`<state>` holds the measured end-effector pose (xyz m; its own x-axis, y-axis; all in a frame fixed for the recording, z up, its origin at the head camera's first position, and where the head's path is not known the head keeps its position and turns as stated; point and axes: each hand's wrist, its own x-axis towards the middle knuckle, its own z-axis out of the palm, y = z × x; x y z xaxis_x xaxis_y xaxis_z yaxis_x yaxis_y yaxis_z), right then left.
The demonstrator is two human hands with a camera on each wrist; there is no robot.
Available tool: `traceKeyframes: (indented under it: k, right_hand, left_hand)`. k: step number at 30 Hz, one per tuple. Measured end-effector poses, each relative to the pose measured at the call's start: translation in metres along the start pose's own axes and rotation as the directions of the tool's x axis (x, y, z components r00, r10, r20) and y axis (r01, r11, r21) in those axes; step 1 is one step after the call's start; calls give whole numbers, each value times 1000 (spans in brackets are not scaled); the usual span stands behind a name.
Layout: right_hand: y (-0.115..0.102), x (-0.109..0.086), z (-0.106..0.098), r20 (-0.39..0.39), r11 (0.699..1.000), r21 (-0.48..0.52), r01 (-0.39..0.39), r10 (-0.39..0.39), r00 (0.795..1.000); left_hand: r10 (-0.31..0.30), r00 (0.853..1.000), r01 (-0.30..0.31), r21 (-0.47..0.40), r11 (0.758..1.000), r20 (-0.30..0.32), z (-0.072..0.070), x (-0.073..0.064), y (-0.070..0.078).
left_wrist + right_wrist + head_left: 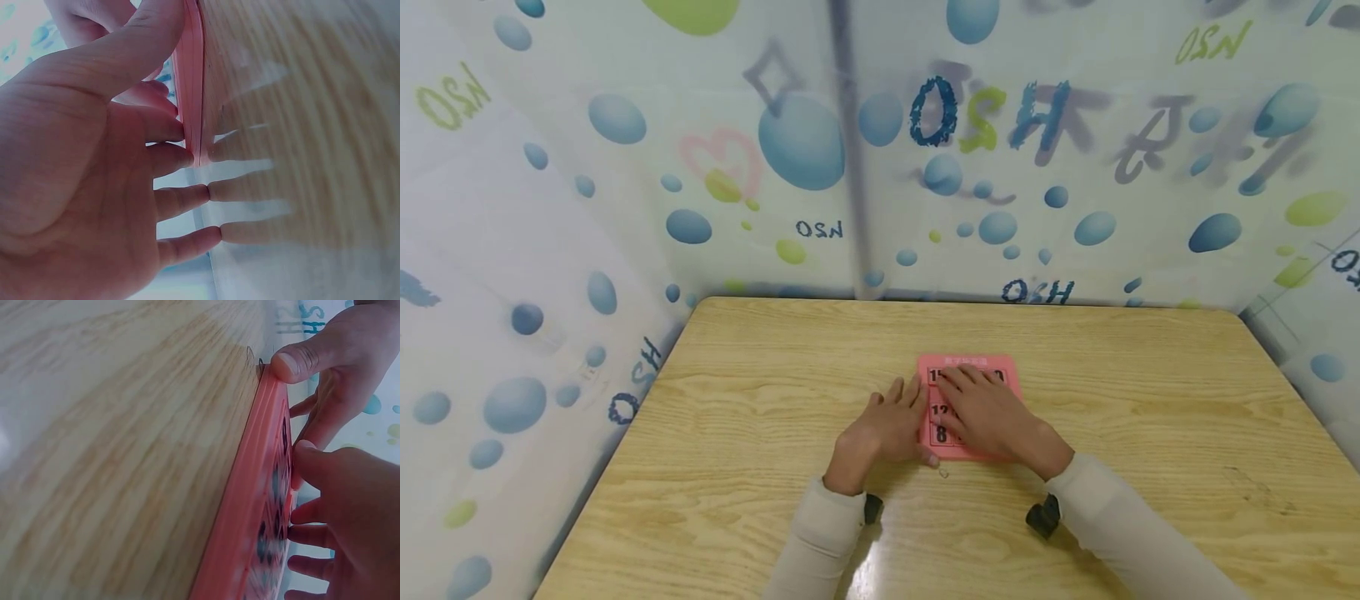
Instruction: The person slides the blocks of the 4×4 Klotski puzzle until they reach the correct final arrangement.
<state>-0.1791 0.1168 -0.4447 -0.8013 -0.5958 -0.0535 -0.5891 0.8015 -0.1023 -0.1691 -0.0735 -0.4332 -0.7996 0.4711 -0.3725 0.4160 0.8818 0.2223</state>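
A pink sliding number puzzle point(942, 435) with black numerals lies flat on the wooden table. Along its left side is my left hand point(891, 425), its thumb at the near left corner and its fingers extended. In the left wrist view, the fingertips of that left hand point(75, 162) reach the tabletop and the puzzle's pink side point(191, 75). Over the tiles spreads my right hand point(988, 414), covering many of the numbers. The right wrist view shows the right hand's point(359, 506) fingertips touching the puzzle's face point(269, 519).
The wooden table point(737, 400) stands against a patterned curtain point(760, 258) with blue and green drops. A small thin ring-like item point(943, 472) lies by the puzzle's near edge. Dark marks point(1255, 492) show on the tabletop at right.
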Motion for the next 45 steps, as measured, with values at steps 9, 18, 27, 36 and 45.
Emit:
traceKeyframes:
  k: [9,18,27,36,45]
  right_hand:
    - [0,1,-1,9,1000,3,-5,5,1000]
    - [-3,-1,-1,9,1000,-25,12,-12,1000]
    - [-4,-5,0,-19,999,-24,23,-23,1000]
    - [-8,-8,1,-12,999,-30,16,-17,1000]
    - [-9,-12,5,-48,998,-42,42,-44,998]
  left_hand:
    - [-2,1000,2,6,1000,6,0,0,0]
    - [-2,1000,2,-12,1000,4,0,0,-1]
    - [-9,1000,9,-14,1000,10,0,-1,-1]
    - [-6,1000,6,-9,1000,8,-1,-2,0]
    - [-6,1000,6,-7,1000,3,0,-1,0]
